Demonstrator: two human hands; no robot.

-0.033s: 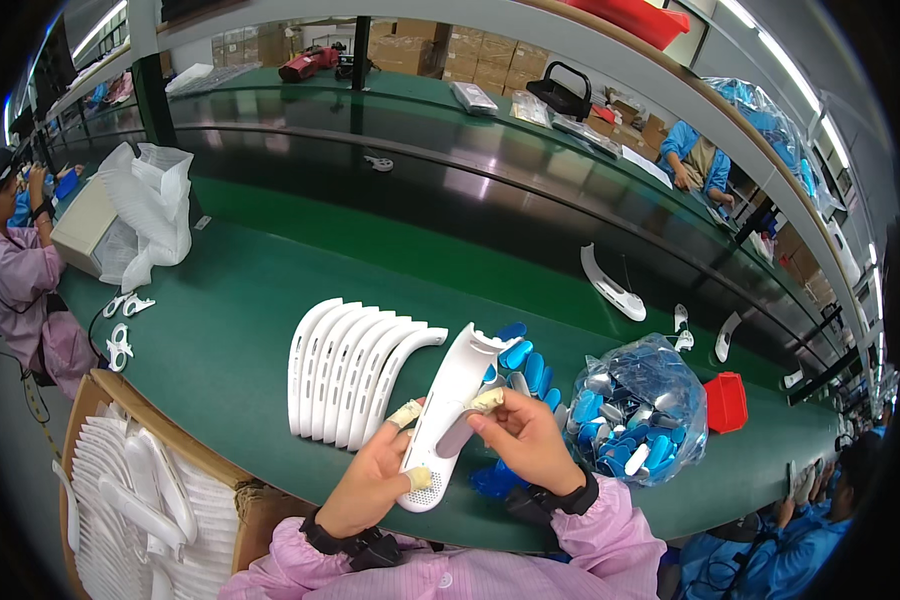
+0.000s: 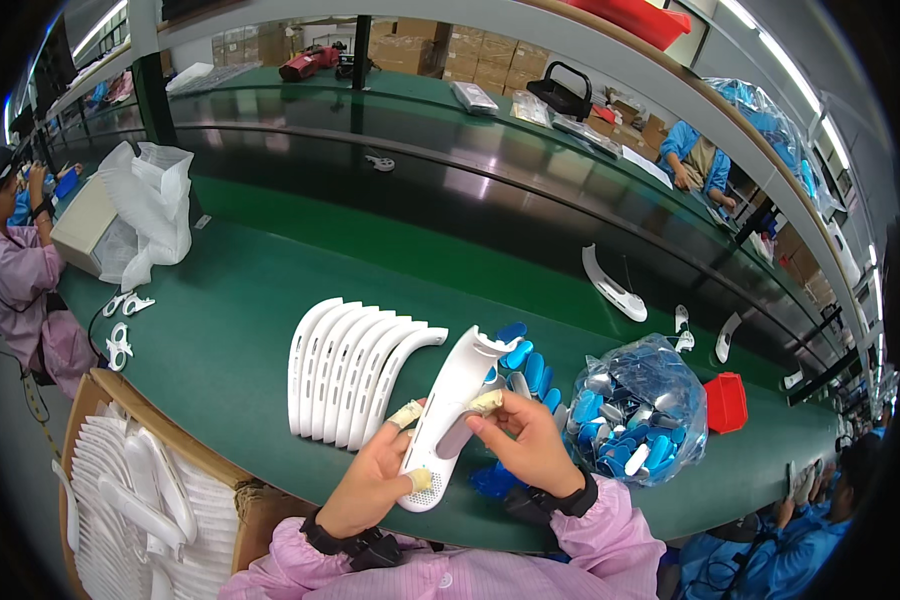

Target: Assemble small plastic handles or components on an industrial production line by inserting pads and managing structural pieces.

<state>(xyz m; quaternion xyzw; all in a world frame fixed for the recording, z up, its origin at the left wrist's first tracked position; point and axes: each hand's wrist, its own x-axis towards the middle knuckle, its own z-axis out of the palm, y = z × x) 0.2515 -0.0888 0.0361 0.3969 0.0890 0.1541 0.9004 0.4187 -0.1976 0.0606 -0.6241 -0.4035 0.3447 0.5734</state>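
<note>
My left hand (image 2: 375,475) is closed around the lower end of a white curved plastic shell (image 2: 462,372), its thumb next to a patch of small holes. A grey oval plate (image 2: 455,437) lies against the shell's wide part. My right hand (image 2: 518,435) pinches that plate at its upper end with thumb and forefinger. Pale tape wraps several of my fingertips. Left of the shell stands a row of similar white curved shells (image 2: 355,375). Loose blue oval pieces (image 2: 535,372) lie just beyond my right hand, beside a clear bag (image 2: 640,410) full of blue and silver ovals.
A cardboard box (image 2: 150,500) of white shells stands at lower left. Small white parts (image 2: 120,345) and a foam-wrapped box (image 2: 90,225) lie on the left. A red bin (image 2: 727,402) sits right of the bag. More white shells (image 2: 612,285) rest on the dark belt. Co-workers sit on both sides.
</note>
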